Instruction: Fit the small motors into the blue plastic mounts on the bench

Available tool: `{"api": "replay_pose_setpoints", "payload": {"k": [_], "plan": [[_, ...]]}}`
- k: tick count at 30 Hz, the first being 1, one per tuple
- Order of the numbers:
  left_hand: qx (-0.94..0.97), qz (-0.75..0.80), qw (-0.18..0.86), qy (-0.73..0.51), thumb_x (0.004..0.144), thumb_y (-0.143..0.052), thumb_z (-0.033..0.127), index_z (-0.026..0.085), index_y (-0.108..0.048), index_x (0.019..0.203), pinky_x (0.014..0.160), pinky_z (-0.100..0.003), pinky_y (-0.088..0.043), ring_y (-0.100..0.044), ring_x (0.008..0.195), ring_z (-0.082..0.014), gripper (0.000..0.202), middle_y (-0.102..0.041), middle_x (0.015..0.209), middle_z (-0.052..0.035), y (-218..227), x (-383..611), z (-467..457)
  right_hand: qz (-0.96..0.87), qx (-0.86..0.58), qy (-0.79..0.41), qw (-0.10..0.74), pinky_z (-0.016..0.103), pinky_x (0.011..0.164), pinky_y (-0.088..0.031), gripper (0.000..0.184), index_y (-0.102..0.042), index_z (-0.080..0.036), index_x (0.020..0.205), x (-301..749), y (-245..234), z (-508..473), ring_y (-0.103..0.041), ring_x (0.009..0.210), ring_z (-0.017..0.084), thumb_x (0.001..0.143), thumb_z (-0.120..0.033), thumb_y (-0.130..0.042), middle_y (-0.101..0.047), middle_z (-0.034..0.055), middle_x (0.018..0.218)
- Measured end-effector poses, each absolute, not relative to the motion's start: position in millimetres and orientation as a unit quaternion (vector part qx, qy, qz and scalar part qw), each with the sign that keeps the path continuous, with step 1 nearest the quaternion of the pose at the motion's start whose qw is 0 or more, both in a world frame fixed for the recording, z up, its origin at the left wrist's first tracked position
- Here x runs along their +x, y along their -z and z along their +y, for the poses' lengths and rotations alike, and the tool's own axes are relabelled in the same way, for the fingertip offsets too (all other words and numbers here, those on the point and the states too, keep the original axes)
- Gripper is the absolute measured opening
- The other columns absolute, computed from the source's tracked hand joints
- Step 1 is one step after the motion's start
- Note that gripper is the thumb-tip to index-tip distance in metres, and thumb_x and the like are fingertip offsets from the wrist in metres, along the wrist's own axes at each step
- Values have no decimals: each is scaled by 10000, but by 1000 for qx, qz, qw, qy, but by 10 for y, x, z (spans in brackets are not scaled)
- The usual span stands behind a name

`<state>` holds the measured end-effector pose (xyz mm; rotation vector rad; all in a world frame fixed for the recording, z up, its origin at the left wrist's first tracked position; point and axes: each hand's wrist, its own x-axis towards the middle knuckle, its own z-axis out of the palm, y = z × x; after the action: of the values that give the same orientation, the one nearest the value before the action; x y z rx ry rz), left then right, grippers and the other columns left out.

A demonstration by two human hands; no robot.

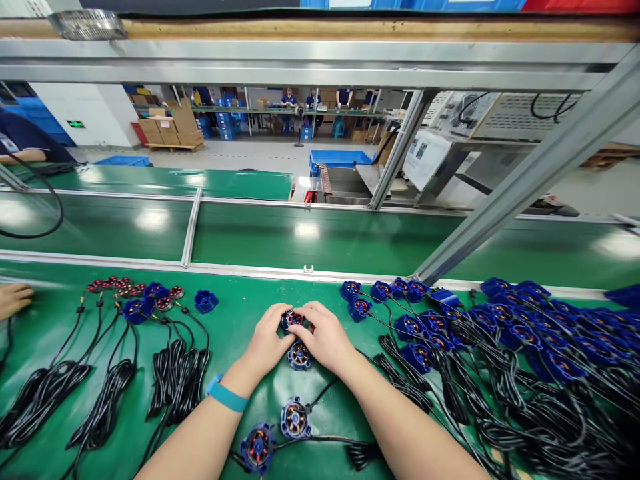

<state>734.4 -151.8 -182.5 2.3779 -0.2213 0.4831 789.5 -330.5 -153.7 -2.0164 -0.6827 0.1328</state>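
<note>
- Nearest me, at 6 o'clock, two blue motor units (277,433) lie flat on the green bench (240,300), copper windings up, black leads trailing off to 3 o'clock.
- Largest mass: the heap of blue units with coiled black cords (500,360) from 1 to 4 o'clock, tangled and overlapping. I judge those cords limp and prone to snag, so a unit should be lifted by its housing, not its lead.
- Second: the bundled cords (105,393) at 8 to 9 o'clock, with a cluster of finished units (145,297) at 10 o'clock and a loose blue cap (206,301) beside it.
- Another person's hand (14,298) rests on the bench at the far 9 o'clock edge, well apart from mine.
- My left hand (267,340) and right hand (325,337) meet at centre, fingers curled and pinching the small round stator unit (293,320) from both sides by its rim, just above a further unit (299,357) on the bench.
- Judgement: the held piece looks light and rigid in plastic, with exposed fine windings that are fragile; the outer rim is the safe grip.
</note>
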Motion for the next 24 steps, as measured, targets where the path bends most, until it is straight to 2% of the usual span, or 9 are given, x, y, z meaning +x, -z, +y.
{"api": "replay_pose_setpoints", "payload": {"k": [7,14,18,24], "plan": [[920,-98,334,-180,848,-658,115,198,-565,1300,1080,-461,-555,-631,1220,-232,469,-667,1266,-104,1860,7366,-1519,-256,-876,-56,405,352,922,-519,195,-765,-167,1109,7847,1486,-3247,-644,985,231,918,-199,-742,-666,75,1039],[915,-99,363,-148,850,-679,160,203,-591,1282,1080,-460,-552,-647,1210,-236,443,-688,1274,-99,1784,7368,-1519,-283,-866,-73,405,334,942,-517,213,-748,-148,1147,7896,1462,-3275,-631,997,213,949,-138,-670,-650,80,1062],[908,-84,396,-106,862,-714,246,221,-607,1266,1046,-468,-567,-670,1162,-238,419,-699,1259,-92,1735,7354,-1510,-317,-851,-82,411,341,996,-504,218,-732,-139,1161,7919,1443,-3348,-625,1059,216,980,-128,-612,-659,95,1127],[869,-9,490,-71,820,-758,288,245,-458,1335,1071,-460,-556,-678,1176,-216,597,-675,1273,-94,1748,7327,-1520,-294,-871,-106,379,394,945,-535,369,-632,-142,1323,7868,1329,-3574,-630,1007,239,963,-215,-670,-643,115,1196]]}}
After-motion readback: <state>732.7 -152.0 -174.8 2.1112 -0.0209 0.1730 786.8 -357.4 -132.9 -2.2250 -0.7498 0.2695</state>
